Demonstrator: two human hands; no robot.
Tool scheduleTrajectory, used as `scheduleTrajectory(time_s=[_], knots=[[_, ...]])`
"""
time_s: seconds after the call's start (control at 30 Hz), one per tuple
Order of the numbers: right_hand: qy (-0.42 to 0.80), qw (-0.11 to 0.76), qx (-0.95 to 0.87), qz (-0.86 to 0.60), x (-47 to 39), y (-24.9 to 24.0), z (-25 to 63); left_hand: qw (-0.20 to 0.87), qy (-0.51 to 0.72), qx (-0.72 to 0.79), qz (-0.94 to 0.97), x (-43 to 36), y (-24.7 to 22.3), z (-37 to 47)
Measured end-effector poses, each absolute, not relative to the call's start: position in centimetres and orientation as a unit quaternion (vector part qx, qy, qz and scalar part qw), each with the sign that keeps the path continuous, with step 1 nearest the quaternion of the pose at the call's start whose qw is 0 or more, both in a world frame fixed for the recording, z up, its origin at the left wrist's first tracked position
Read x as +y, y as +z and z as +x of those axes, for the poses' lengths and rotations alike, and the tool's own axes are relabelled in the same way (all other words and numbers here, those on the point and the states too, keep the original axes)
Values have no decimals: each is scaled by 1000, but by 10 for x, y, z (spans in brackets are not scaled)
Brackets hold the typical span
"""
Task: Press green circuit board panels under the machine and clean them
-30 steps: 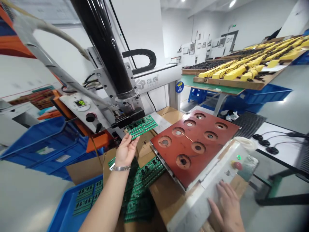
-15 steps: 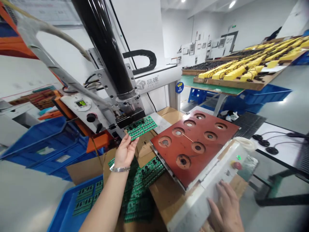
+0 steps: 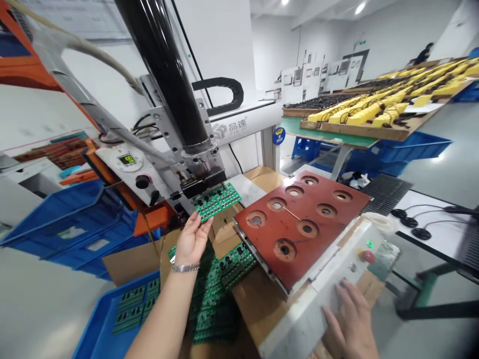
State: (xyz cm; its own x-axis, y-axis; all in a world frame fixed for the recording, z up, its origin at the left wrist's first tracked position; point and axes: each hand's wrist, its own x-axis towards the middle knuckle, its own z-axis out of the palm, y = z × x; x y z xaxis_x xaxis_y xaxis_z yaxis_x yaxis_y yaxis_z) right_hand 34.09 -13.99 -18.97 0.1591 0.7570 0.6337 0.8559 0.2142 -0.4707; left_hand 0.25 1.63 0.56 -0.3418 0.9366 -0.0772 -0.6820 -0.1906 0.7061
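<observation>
A green circuit board (image 3: pixel 220 200) is pinched by its near edge in my left hand (image 3: pixel 193 237), just below the black clamp head (image 3: pixel 204 180) of the machine. Under and in front of that hand, several more green boards (image 3: pixel 213 289) lie piled in a cardboard box. My right hand (image 3: pixel 350 316) rests with fingers spread on the front of the grey control housing (image 3: pixel 299 324), holding nothing, below the red button (image 3: pixel 367 256) and a lit green one. Between the hands sits a red-brown plate (image 3: pixel 303 224) with round recesses.
A blue tray (image 3: pixel 98 319) with boards stands at lower left, stacked blue bins (image 3: pixel 71 224) behind it. A thick black tube (image 3: pixel 164 70) rises above the clamp head. Yellow parts (image 3: pixel 366 107) cover tables at back right, where a person (image 3: pixel 424 54) is visible far off.
My left hand and the board it holds have shifted slightly left and down. My right hand has stayed on the housing. The far person shows more fully.
</observation>
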Motion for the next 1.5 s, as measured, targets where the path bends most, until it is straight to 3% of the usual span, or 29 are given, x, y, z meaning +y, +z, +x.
scheduleTrajectory(time_s=[1.5], knots=[[-63, 440, -646, -620, -140, -189, 339, 536, 747, 341, 194, 12, 4, -1]])
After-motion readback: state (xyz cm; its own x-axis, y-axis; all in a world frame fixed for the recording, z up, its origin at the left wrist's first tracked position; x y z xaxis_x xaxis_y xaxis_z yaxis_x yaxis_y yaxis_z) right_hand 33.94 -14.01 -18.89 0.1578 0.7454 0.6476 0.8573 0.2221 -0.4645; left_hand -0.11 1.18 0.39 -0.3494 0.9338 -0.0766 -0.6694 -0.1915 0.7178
